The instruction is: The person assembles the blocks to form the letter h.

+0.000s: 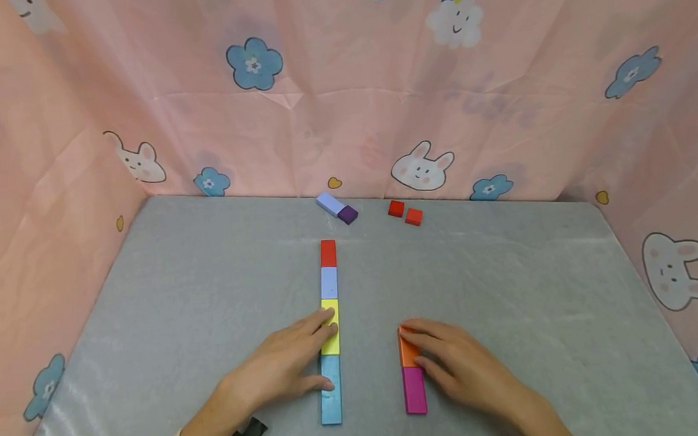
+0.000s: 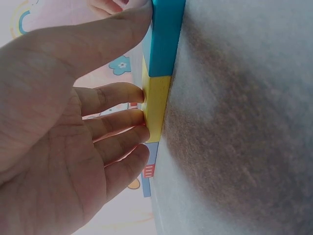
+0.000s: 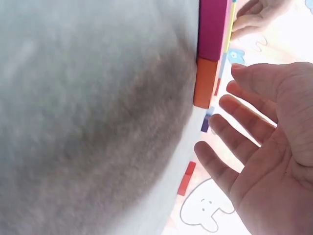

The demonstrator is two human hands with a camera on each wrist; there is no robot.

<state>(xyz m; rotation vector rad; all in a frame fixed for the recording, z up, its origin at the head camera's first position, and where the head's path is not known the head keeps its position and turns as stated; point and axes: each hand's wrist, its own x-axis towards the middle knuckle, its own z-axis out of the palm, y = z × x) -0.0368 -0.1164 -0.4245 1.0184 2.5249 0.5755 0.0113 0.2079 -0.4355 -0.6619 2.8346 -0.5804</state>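
Your left hand (image 1: 277,366), fingers spread, touches the yellow block (image 1: 331,346) and the blue block (image 1: 332,406) nearer you — a lilac block (image 1: 328,283) and red block (image 1: 328,253) continue the row. Farther right, an orange block (image 1: 407,353) adjoins a magenta block (image 1: 415,391); your right hand (image 1: 464,367), loosely spread, is at the orange one — contact unclear.

The head view looks forward and down, farthest off, taking in most of the surface (image 1: 224,284). Both wrist views look close along it, tipped sideways: the left hand (image 2: 63,132) fills its frame's left, the right hand (image 3: 274,156) its frame's lower right. All share the yellow block (image 2: 157,107).
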